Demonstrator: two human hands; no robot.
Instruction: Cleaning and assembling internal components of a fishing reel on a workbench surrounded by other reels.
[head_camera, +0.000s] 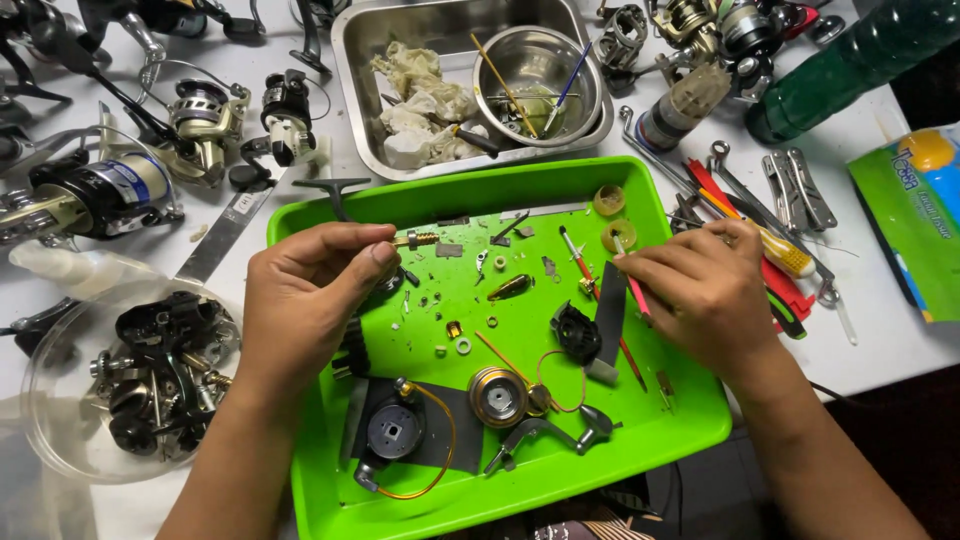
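My left hand (305, 295) pinches a small brass threaded shaft (418, 239) between thumb and forefinger, over the left part of a bright green tray (690, 420). My right hand (705, 290) grips a thin red-handled tool (633, 292) over the tray's right side, its tip pointing up and left. Scattered on the tray lie small reel parts: a brass oval piece (510, 288), a round metal spool (498, 396), a black housing (576, 332), a grey bail arm (545, 435) and a black round body (392, 430) with an orange wire.
A steel pan (352, 60) behind the tray holds crumpled rags and a metal bowl (592, 95) with brushes. Several fishing reels (205, 120) lie at the left. A clear dish (60, 440) of black parts sits lower left. Wrenches, pliers (800, 190), a green bottle (850, 65) lie at right.
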